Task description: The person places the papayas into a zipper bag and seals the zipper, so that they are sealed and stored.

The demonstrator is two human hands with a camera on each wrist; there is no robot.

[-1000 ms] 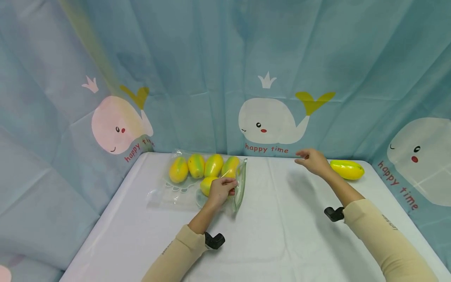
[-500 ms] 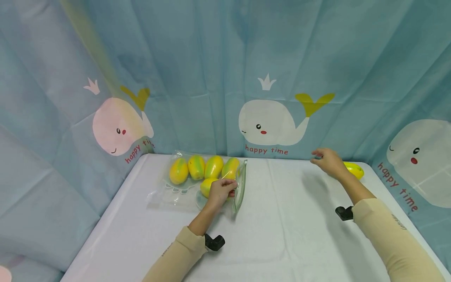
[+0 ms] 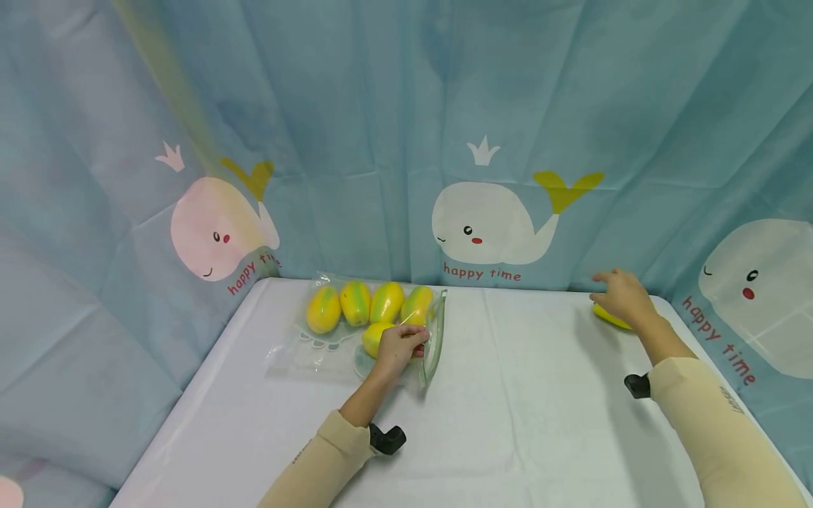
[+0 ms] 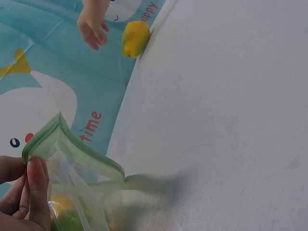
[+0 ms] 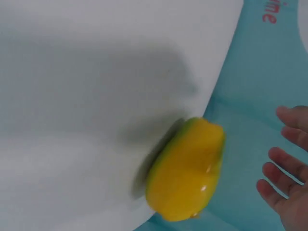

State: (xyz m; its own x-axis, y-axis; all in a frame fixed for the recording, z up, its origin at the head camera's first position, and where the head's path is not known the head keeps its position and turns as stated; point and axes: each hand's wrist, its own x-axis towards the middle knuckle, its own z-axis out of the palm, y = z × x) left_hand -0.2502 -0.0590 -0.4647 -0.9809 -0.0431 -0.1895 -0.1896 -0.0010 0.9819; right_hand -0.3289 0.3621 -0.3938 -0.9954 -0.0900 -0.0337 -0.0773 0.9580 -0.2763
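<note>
Resting on the white table (image 3: 470, 430), the clear bag (image 3: 311, 358) is pinched at its green-edged mouth (image 4: 94, 153) by the left hand (image 3: 399, 347); the right hand (image 3: 624, 296) is held released, fingers (image 5: 281, 180) loosely extended. Just beside them, untouched, 1 loose yellow fruit (image 5: 185, 171) is seen; 5 bagged fruits (image 3: 356, 303) are well apart.

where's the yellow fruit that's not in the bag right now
In the head view, the loose yellow fruit lies near the far right corner of the white table, by the blue curtain, partly hidden by the right hand.
</note>
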